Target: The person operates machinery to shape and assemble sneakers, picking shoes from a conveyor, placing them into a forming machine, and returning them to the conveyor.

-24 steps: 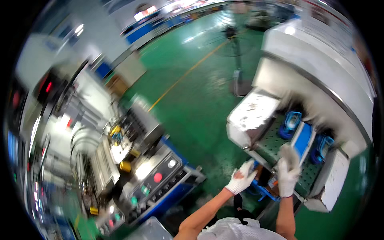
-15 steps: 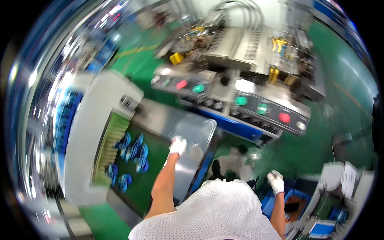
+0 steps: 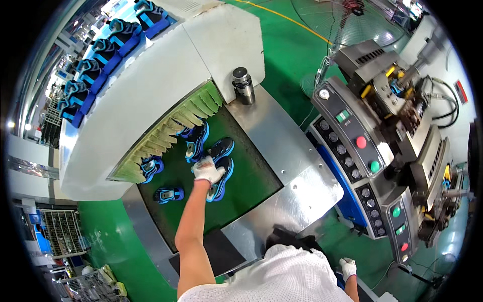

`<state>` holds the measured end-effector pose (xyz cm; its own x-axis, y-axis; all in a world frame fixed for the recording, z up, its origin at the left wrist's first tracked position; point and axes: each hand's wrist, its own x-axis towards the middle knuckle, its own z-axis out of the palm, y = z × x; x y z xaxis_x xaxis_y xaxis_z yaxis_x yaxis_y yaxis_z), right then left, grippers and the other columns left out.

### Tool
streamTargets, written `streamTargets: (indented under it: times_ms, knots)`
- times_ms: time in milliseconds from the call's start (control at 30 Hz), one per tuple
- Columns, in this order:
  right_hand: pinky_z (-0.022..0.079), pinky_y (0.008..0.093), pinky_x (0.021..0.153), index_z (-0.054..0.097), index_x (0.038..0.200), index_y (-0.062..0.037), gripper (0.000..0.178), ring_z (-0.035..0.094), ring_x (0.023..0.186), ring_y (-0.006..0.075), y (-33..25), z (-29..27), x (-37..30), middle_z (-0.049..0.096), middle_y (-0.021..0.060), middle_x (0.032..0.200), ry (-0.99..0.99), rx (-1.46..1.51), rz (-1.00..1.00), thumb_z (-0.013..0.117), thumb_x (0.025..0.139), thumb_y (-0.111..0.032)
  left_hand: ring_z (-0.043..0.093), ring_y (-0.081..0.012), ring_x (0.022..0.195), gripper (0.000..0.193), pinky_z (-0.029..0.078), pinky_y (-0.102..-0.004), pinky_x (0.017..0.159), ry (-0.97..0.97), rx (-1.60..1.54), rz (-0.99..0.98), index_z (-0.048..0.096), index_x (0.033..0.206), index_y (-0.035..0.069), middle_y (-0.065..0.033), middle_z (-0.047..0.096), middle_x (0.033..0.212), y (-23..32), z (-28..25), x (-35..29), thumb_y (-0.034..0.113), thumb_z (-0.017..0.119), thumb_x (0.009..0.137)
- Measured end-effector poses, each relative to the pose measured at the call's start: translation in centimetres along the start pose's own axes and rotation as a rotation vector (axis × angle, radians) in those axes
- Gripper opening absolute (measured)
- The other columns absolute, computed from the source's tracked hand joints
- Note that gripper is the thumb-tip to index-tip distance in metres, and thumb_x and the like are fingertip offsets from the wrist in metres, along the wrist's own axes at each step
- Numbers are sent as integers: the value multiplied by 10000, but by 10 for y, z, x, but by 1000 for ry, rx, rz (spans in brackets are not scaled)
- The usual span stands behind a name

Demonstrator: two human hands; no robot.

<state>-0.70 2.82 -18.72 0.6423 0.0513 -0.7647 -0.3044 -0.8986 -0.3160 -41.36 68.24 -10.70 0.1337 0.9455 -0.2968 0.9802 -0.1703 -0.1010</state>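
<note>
The grip of our left hand (image 3: pixel 207 171), white-gloved, is at the centre of the frame over the green belt (image 3: pixel 249 191), close against a black-and-blue shoe (image 3: pixel 223 183); we cannot tell whether its fingers are clamped on that shoe or only resting by it. The shoe lies just right of the grip, its long axis running steeply from upper right to lower left, while a second shoe (image 3: pixel 223 148) lies just above on a flatter slant. Our right hand (image 3: pixel 347 268) is well apart at the lower right of the frame, fingers curled, contents hidden, so our left is nearer.
</note>
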Motion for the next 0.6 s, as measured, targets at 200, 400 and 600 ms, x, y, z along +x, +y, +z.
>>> streamTargets:
  times_ms: [200, 400, 600]
  knots:
    - [564, 400, 886, 641, 1307, -13, 606, 706, 1033, 328, -177, 15, -45, 692, 217, 1210, 54, -509, -284, 670, 886, -448, 632, -305, 1203, 513, 474, -558, 1002, -155, -102, 22, 671, 1168, 98, -129, 658, 1288, 5, 73, 5, 435, 740, 788]
    - [443, 368, 1093, 669, 1304, -48, 553, 592, 1274, 328, -295, 59, -62, 645, 182, 1348, -328, -319, -681, 630, 940, -463, 693, -342, 1070, 548, 523, -444, 950, -297, -736, 60, 649, 1193, 51, -157, 725, 1153, 74, -18, -91, 355, 813, 767]
    - [514, 509, 1036, 500, 1435, 5, 649, 624, 1207, 325, -313, 113, -56, 604, 232, 1352, -1419, 681, -223, 497, 1048, -517, 617, -247, 1202, 705, 475, -390, 1038, -498, -1276, 695, 553, 1404, 7, -164, 645, 1326, 163, -96, -159, 211, 810, 780]
